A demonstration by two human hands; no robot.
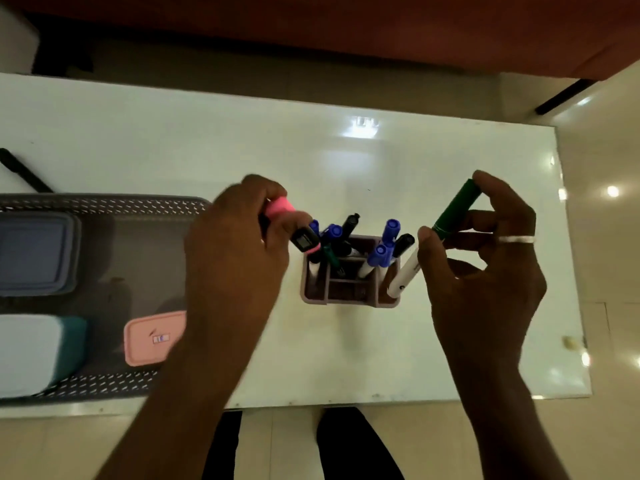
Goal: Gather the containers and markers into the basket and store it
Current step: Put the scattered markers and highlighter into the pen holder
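Fingers (485,181) of right hand (485,271) pinching green marker (457,209); left hand (235,251) gripping pink marker (278,206), above glossy white bench (346,161), beige tiled floor (609,140) beyond.

Bare forearms; silver ring (516,239); dark trousers (349,445)

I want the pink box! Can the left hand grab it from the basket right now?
Probably not yet. The left hand is already holding a pink marker, so it is busy, and its arm lies over part of the pink box in the basket.

Basket (104,206) and its blue lid (34,252) cut off at left edge; pink container (152,337) partly behind forearm, label possibly printed, unreadable.
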